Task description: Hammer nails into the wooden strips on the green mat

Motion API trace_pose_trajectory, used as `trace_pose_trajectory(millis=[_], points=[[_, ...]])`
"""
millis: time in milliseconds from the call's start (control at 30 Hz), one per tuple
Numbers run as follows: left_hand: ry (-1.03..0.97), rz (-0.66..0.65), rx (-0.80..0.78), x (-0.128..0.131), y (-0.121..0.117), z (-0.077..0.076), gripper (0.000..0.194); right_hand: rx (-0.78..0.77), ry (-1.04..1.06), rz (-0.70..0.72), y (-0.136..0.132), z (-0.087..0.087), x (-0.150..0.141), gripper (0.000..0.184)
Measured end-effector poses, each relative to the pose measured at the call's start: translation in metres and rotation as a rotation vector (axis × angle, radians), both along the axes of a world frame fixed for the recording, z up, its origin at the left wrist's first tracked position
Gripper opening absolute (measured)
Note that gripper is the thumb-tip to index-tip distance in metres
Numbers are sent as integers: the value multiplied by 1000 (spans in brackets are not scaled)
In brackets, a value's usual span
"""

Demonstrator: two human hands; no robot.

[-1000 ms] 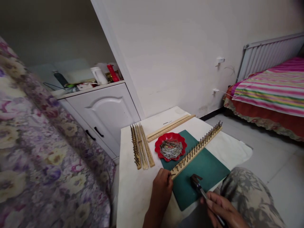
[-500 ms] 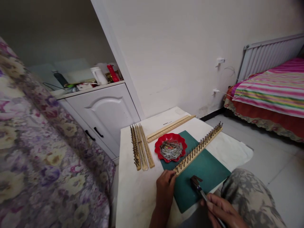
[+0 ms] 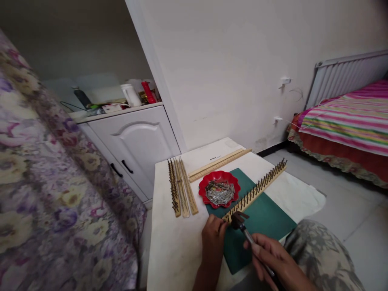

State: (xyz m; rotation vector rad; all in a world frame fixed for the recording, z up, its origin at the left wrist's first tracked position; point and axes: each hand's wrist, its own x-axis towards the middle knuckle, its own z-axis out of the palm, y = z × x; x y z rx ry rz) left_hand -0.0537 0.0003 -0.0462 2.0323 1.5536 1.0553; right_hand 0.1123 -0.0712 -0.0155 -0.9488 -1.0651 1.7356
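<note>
A long wooden strip studded with several upright nails lies slanted across a green mat on a white table. My left hand pinches at the strip's near end, fingers closed. My right hand grips the handle of a small hammer, whose head hovers right at the strip's near end, beside my left fingertips. A red scalloped dish full of loose silver nails sits just beyond the strip.
Three more wooden strips, some with nails, lie side by side at the table's left. Another strip lies at the back. A white cabinet and flowered fabric are left; a striped bed is right. My knee is at lower right.
My right hand has swung the hammer forward and left, so its head now sits at the strip's near end. My left hand stayed pinched at that end.
</note>
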Motion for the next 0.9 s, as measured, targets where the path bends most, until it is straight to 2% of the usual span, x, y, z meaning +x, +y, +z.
trace_pose_trajectory(millis=[133, 500, 667, 800, 900], points=[[1, -16, -12, -1, 1, -3, 19, 32, -2, 19, 11, 8, -14, 34], [-12, -14, -24, -4, 2, -7, 17, 48, -6, 41, 17, 6, -22, 32], [-26, -12, -31, -4, 1, -7, 18, 21, -12, 49, 15, 1, -22, 35], [2, -35, -53, -5, -3, 2, 18, 19, 4, 39, 9, -5, -11, 37], [36, -14, -63, -10, -7, 7, 17, -41, 6, -5, 0, -16, -3, 40]])
